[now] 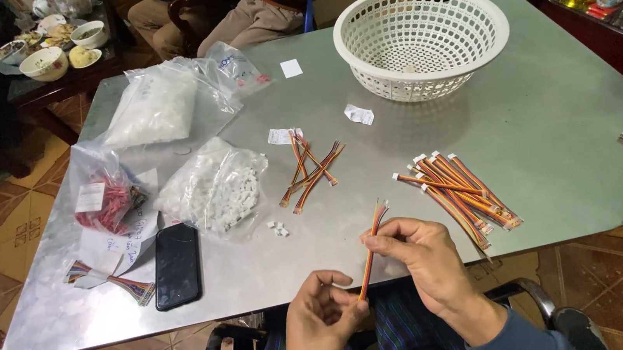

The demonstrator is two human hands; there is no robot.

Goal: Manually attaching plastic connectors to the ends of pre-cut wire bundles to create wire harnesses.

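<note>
left hand: pinches lower end of ribbon cable | right hand: fingers closed on cable's upper part, just above left hand | finished cable pile: beyond right hand | loose white connectors: ahead of left hand | basket: far beyond
</note>
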